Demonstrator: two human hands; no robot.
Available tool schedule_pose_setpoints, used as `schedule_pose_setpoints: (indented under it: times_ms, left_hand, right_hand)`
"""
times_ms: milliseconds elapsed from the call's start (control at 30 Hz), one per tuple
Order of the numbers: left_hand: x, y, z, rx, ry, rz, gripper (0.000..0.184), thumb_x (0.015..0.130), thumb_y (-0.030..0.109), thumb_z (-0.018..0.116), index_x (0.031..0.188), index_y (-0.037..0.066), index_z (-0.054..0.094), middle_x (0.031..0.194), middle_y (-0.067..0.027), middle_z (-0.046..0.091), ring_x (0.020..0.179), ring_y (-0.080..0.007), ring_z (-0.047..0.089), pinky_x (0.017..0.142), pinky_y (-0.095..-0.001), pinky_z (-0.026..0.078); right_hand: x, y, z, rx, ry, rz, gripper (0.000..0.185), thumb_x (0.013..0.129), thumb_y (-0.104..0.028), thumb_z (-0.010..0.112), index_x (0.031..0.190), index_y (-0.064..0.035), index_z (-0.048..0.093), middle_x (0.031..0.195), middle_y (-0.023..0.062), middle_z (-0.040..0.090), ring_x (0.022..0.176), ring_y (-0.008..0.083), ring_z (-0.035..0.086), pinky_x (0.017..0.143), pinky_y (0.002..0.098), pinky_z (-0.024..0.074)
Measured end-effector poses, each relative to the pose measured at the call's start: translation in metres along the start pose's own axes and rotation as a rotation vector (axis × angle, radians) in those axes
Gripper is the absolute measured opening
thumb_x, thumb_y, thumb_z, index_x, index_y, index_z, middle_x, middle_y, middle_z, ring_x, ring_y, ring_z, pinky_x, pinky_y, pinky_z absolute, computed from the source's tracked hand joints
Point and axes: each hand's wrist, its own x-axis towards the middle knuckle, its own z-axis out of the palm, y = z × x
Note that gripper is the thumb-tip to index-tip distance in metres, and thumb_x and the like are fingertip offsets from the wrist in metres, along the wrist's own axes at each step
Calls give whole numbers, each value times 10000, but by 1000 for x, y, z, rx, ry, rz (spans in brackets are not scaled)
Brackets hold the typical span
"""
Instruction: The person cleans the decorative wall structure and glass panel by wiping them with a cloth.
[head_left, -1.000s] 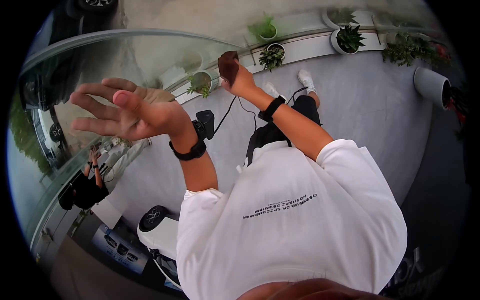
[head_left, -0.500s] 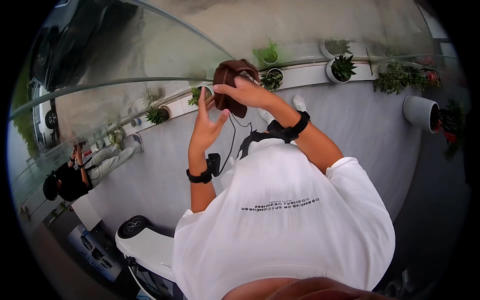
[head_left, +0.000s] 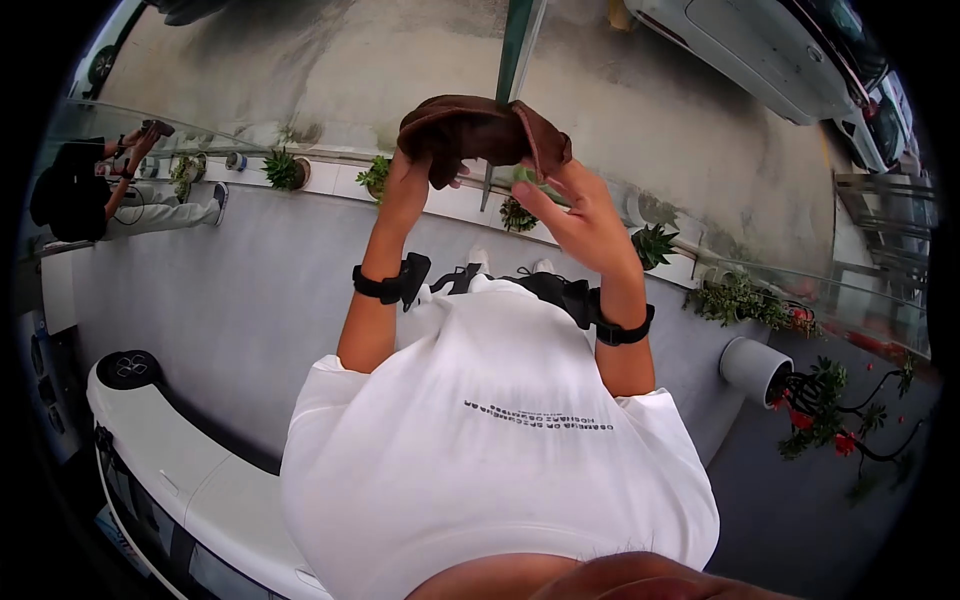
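A soft brown leather-like piece (head_left: pixel 485 125) with a stitched edge is held out in front of me, spread wide and folded over at its right end. Its exact kind is unclear. My left hand (head_left: pixel 412 172) grips its left end, and most of those fingers are hidden in or behind it. At the right end, my right hand (head_left: pixel 580 215) has its fingers at the folded edge, partly covered, while the thumb points inward below. A black strap with a small device (head_left: pixel 405 280) is on my left wrist, and another black strap (head_left: pixel 622 325) is on my right.
Potted plants (head_left: pixel 283 170) line a white ledge along a glass panel (head_left: pixel 515 50) ahead. A white planter (head_left: pixel 757 372) with red flowers stands right. A white car (head_left: pixel 215 490) is at lower left. Another person (head_left: pixel 85 190) sits or stands at far left, holding something dark.
The brown piece has been turned and spread wider between my hands. My right hand has moved from its top to its right end. The view has swung right, showing more cars outside.
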Motion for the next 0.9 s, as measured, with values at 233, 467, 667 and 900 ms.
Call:
schedule_pose_setpoints:
  times_ms: [233, 467, 667, 900]
  left_hand:
    - [52, 43, 38, -17, -86, 408, 446, 992, 84, 440, 1430, 54, 359, 1336, -88, 508, 1233, -169, 481, 1004, -310, 437]
    - [65, -20, 12, 246, -247, 141, 479, 900, 163, 612, 1351, 59, 488, 1303, -56, 547, 1207, -174, 512, 1020, -306, 416]
    - [25, 8, 22, 1396, 187, 114, 447, 800, 269, 704, 1237, 267, 609, 1207, -119, 621, 1116, -347, 483, 966, -405, 422]
    - [29, 62, 21, 226, -289, 54, 589, 822, 46, 651, 1373, 49, 446, 1419, -155, 445, 1266, -251, 483, 1051, -340, 384]
  right_hand:
    - [7, -19, 13, -334, 150, -258, 170, 814, -116, 727, 941, -5, 703, 1000, 151, 670, 904, 298, 638, 805, 351, 486]
    - [20, 14, 28, -438, 64, -324, 238, 812, -100, 746, 1023, -11, 683, 994, 119, 687, 919, 228, 636, 827, 323, 483]
    - [21, 21, 38, -377, 321, -336, 326, 769, -88, 782, 1074, -28, 685, 998, 118, 662, 865, 205, 655, 786, 302, 515]
    - [10, 4, 25, -337, 388, -387, 254, 808, -35, 726, 1052, -24, 655, 961, 105, 647, 814, 195, 640, 757, 291, 504]
